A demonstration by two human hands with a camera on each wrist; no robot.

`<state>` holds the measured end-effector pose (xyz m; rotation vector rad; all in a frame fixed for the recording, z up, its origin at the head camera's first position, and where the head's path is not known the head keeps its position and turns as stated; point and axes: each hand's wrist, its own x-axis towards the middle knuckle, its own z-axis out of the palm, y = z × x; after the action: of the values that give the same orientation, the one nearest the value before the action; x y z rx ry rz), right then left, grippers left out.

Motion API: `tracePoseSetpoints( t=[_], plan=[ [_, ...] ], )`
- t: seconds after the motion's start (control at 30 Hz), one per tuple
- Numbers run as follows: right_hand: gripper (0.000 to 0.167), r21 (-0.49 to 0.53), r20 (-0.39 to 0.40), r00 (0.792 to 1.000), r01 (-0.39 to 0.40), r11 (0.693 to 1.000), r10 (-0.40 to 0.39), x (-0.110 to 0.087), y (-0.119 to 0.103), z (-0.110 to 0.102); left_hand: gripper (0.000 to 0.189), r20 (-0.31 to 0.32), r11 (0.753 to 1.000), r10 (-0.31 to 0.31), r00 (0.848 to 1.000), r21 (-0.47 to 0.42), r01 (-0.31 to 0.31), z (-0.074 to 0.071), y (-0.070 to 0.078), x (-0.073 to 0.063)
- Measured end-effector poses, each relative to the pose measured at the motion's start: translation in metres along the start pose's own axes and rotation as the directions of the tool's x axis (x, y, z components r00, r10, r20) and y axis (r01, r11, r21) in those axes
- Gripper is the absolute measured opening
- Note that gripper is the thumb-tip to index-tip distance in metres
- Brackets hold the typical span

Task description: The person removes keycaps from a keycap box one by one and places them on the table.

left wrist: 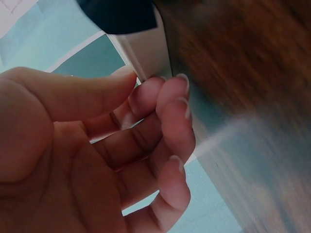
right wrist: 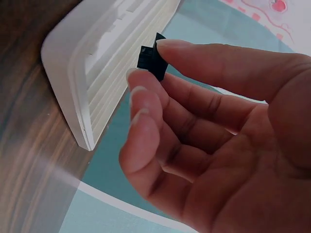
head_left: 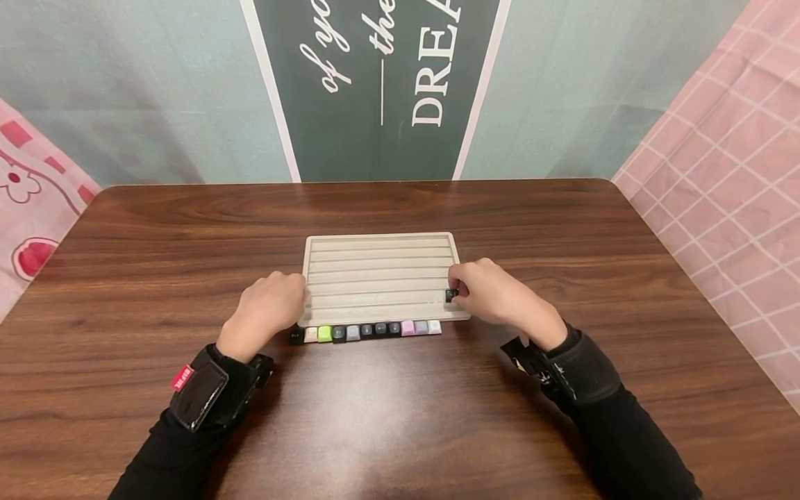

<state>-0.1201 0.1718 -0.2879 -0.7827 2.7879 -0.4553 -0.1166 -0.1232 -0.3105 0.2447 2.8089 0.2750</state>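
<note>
A cream-white tray (head_left: 381,267) with raised parallel ridges lies in the middle of the table. My left hand (head_left: 273,300) pinches its left edge; in the left wrist view the thumb and index finger meet at the tray's corner (left wrist: 150,51). Over the front right part of the tray, my right hand (head_left: 494,292) holds a small black keycap (head_left: 451,296). In the right wrist view thumb and forefinger pinch this keycap (right wrist: 158,60) beside the tray's ridges, other fingers curled below.
Along the tray's front edge runs a row of keycaps, mostly black and grey, with a lime green keycap (head_left: 324,334), a pink keycap (head_left: 408,328) and a white keycap (head_left: 434,327) at its right end. The brown wooden table (head_left: 387,417) reaches back to a printed cloth (head_left: 550,104).
</note>
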Motion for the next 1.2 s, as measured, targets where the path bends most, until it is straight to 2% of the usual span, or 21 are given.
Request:
tracePoseSetpoints(
  t=[0.3, 0.63, 1.03, 1.2],
  plan=[
    [0.012, -0.01, 0.006, 0.999, 0.038, 0.999, -0.038, -0.007, 0.002, 0.007, 0.019, 0.01, 1.0, -0.007, 1.0, 0.001, 0.007, 0.0, 0.001, 0.0],
    [0.012, 0.0, 0.07, 0.997, 0.038, 0.999, -0.038, -0.013, 0.002, 0.011, 0.019, 0.014, 1.0, -0.005, 1.0, 0.001, 0.005, -0.001, 0.001, -0.001],
    [0.014, -0.005, 0.119, 0.989, 0.088, 0.996, -0.087, -0.017, 0.002, 0.014, 0.02, 0.004, 1.0, -0.004, 1.0, 0.007, 0.004, -0.001, 0.002, -0.001],
    [0.017, -0.016, 0.104, 0.987, 0.123, 0.992, -0.121, -0.018, 0.003, 0.017, 0.02, 0.0, 1.0, -0.006, 1.0, 0.012, 0.006, -0.001, 0.002, -0.001]
  ],
)
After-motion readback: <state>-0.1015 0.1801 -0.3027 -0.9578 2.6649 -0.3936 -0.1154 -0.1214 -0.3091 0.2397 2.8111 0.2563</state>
